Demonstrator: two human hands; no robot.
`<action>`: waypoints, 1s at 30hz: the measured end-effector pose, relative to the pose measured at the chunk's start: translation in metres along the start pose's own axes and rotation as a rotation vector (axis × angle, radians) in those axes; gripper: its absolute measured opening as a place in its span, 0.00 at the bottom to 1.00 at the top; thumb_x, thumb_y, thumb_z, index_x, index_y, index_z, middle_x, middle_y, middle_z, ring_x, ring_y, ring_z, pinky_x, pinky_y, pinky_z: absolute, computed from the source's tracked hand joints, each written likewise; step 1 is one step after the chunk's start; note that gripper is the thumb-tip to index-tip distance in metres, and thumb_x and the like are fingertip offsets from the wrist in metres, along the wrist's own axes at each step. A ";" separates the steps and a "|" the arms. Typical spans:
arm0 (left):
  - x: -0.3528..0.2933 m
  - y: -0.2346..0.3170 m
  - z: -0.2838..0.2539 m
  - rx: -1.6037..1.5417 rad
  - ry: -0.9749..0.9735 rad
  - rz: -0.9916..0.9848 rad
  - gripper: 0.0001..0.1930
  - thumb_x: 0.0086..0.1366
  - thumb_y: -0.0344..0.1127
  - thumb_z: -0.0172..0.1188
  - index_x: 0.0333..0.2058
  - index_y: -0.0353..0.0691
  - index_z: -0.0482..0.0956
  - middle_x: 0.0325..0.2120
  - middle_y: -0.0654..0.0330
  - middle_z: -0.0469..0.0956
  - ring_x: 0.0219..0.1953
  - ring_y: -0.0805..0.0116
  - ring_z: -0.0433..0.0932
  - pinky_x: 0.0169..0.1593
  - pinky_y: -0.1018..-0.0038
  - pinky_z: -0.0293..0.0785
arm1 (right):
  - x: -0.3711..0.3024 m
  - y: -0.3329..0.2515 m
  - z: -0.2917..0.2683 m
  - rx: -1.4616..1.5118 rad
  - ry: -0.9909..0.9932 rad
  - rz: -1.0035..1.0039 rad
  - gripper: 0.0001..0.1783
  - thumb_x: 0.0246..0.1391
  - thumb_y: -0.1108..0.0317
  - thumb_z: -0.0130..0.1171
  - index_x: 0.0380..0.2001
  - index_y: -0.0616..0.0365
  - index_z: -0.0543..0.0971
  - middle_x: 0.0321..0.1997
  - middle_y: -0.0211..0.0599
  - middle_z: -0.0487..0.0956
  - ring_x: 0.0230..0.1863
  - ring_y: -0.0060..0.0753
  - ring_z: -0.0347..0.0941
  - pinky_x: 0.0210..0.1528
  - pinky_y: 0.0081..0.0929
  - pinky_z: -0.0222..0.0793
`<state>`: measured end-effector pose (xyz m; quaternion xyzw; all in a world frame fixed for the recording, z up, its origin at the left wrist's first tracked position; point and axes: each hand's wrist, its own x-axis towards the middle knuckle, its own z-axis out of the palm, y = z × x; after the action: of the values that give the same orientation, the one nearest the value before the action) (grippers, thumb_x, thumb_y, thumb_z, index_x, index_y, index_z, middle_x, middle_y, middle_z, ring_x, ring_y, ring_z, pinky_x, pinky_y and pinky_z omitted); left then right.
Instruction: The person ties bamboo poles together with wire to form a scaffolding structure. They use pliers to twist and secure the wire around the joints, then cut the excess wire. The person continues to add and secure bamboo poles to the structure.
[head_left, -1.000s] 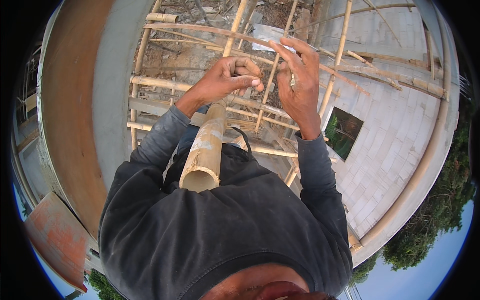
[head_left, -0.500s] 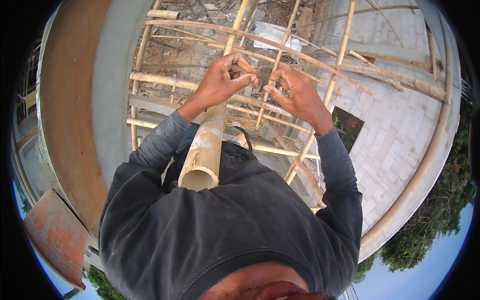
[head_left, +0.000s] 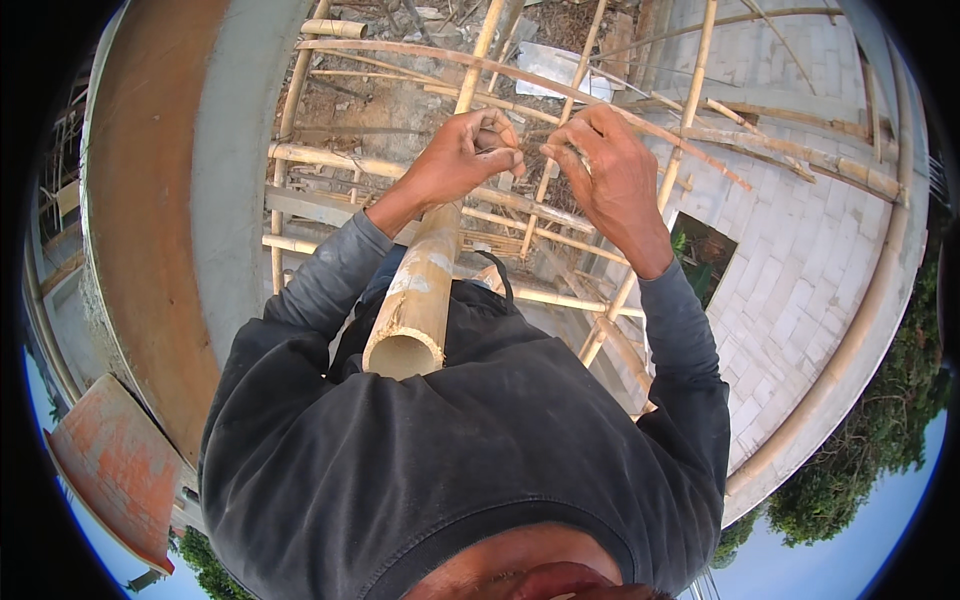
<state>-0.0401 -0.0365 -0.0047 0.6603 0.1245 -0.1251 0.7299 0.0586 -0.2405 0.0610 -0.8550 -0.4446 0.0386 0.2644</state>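
Observation:
In front of my chest, my left hand is curled, thumb and fingertips pinched together. A short gap away, my right hand also pinches, its back turned up. Whatever the fingertips hold, if anything, is too thin or hidden to make out. Just below my left wrist rises a thick upright bamboo pole, its hollow sawn end close to my chest and pale smears on its side. The left hand is over the pole's far part; I cannot tell whether it touches.
Bamboo scaffolding poles cross below, with a long curved reddish strip over them. Debris and a pale sheet lie on the ground. A block wall with a square opening stands right, a grey-edged concrete face left.
My right hand has turned more back-up and moved slightly right, its fingers closing together. The left hand has shifted slightly right, its pinch much the same.

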 end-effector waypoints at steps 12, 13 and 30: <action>-0.002 0.026 0.001 0.383 -0.188 0.045 0.10 0.64 0.27 0.68 0.42 0.33 0.80 0.29 0.58 0.86 0.37 0.73 0.85 0.49 0.69 0.78 | 0.013 0.009 0.000 -0.127 -0.088 -0.149 0.07 0.57 0.61 0.67 0.35 0.49 0.86 0.37 0.29 0.76 0.42 0.35 0.72 0.46 0.38 0.60; -0.001 0.025 -0.003 0.324 -0.218 0.023 0.11 0.63 0.27 0.69 0.43 0.33 0.80 0.29 0.57 0.86 0.38 0.72 0.85 0.50 0.68 0.78 | 0.013 0.010 0.002 -0.069 -0.099 -0.111 0.07 0.59 0.61 0.65 0.36 0.49 0.86 0.37 0.28 0.75 0.43 0.34 0.72 0.46 0.40 0.60; -0.007 0.011 -0.023 -0.027 -0.361 0.021 0.35 0.66 0.34 0.71 0.67 0.41 0.62 0.36 0.56 0.88 0.46 0.68 0.84 0.54 0.64 0.75 | 0.014 0.021 0.018 -0.008 -0.224 -0.102 0.14 0.61 0.50 0.66 0.39 0.45 0.90 0.39 0.24 0.85 0.43 0.33 0.73 0.54 0.42 0.56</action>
<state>-0.0432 -0.0120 0.0060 0.6185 -0.0139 -0.2322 0.7506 0.0773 -0.2316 0.0381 -0.8227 -0.5143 0.1186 0.2112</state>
